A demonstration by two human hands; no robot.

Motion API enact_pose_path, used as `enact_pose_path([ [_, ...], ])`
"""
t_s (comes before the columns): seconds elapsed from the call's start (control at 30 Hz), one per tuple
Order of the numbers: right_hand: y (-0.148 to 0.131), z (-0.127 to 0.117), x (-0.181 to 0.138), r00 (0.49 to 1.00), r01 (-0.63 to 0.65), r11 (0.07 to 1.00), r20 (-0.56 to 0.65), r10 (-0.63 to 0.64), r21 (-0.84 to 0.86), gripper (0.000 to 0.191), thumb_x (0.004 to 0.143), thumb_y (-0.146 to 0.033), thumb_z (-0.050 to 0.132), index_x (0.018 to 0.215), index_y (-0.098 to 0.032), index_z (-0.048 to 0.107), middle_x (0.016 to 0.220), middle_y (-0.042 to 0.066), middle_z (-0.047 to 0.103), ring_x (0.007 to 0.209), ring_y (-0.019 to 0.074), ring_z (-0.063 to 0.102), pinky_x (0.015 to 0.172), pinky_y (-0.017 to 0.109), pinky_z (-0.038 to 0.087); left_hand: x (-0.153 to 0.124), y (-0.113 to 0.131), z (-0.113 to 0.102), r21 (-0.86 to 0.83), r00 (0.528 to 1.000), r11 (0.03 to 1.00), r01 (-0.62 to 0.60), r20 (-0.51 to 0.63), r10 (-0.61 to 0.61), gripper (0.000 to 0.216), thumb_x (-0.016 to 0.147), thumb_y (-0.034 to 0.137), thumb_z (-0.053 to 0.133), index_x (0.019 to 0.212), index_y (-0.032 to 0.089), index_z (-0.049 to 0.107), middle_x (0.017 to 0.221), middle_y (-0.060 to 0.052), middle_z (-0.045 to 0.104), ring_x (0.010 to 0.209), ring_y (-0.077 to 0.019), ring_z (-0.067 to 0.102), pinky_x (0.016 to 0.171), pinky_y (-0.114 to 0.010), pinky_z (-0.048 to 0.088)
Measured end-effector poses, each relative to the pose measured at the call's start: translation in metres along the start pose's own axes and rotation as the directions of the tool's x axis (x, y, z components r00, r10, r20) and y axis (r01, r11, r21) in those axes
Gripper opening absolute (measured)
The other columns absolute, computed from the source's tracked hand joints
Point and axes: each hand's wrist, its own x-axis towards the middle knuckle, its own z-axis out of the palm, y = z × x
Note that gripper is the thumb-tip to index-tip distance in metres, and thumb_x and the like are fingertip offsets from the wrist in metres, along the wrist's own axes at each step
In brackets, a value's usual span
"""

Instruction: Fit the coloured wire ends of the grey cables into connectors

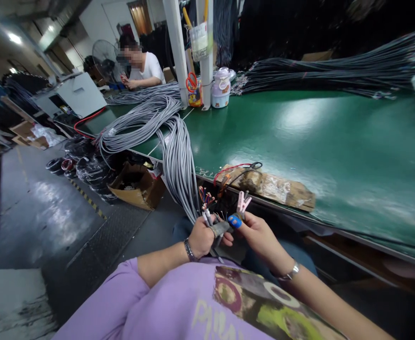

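Just in front of my body, my left hand (202, 238) is closed around the ends of several grey cables (207, 218). Thin coloured wires (206, 197) fan out from their stripped tips. A dark grey wrapping covers its thumb (220, 229). Close beside it, my right hand (259, 233) is closed in a pinch, with blue covers on its fingertip (234, 221). What lies between those fingers is too small to make out. A pink clothespin (243, 203) shows right above the right fingertips; whether the hand touches it, I cannot tell.
A long bundle of grey cable (179, 160) hangs over the edge of the green table (281, 127). A taped wooden block (285, 191) with wires lies at the near edge. A white post (177, 52), a lidded cup (221, 89) and black cables (317, 71) stand farther back. A co-worker (145, 68) sits beyond.
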Motion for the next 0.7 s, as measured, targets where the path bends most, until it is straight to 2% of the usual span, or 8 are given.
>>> enact_pose_path([
  [0.23, 0.009, -0.003, -0.006, 0.999, 0.034, 0.999, -0.037, -0.034, -0.015, 0.037, 0.067, -0.054, 0.074, 0.064, -0.019, 0.061, 0.057, -0.001, 0.052, 0.055, 0.0115, 0.04, 0.052, 0.026, 0.035, 0.0, 0.005, 0.004, -0.098, 0.996, 0.995, 0.017, -0.088, -0.025, 0.053, 0.052, 0.056, 0.078, 0.069, 0.015, 0.05, 0.049, -0.001, 0.059, 0.04, -0.0139, 0.057, 0.042, -0.022, 0.043],
  [0.37, 0.012, -0.006, -0.008, 1.0, 0.015, 1.0, -0.017, -0.015, -0.011, 0.037, 0.066, -0.052, 0.075, 0.062, -0.019, 0.06, 0.058, 0.0, 0.054, 0.056, 0.0125, 0.043, 0.053, 0.026, 0.036, 0.003, 0.005, 0.004, -0.117, 0.994, 0.993, 0.0, -0.113, -0.013, 0.051, 0.054, 0.055, 0.078, 0.069, 0.015, 0.051, 0.049, 0.0, 0.059, 0.039, -0.0126, 0.055, 0.04, -0.021, 0.042],
  [0.53, 0.006, -0.005, -0.011, 0.998, -0.007, 1.0, 0.07, 0.005, 0.024, 0.035, 0.064, -0.051, 0.077, 0.065, -0.019, 0.061, 0.063, 0.001, 0.059, 0.061, 0.0143, 0.049, 0.06, 0.027, 0.042, 0.005, 0.003, 0.003, -0.128, 0.993, 0.991, -0.03, -0.117, 0.015, 0.047, 0.056, 0.052, 0.078, 0.066, 0.013, 0.054, 0.048, 0.0, 0.057, 0.037, -0.0109, 0.053, 0.04, -0.02, 0.042],
  [0.7, 0.002, -0.01, -0.013, 0.966, -0.068, 0.998, 0.249, 0.068, -0.009, 0.036, 0.062, -0.048, 0.08, 0.066, -0.017, 0.061, 0.065, 0.0, 0.059, 0.062, 0.0136, 0.049, 0.06, 0.026, 0.042, 0.003, 0.004, 0.002, -0.084, 0.993, 0.996, -0.028, -0.118, 0.018, 0.045, 0.059, 0.05, 0.077, 0.068, 0.012, 0.056, 0.051, -0.001, 0.058, 0.037, -0.0101, 0.053, 0.038, -0.02, 0.04],
])
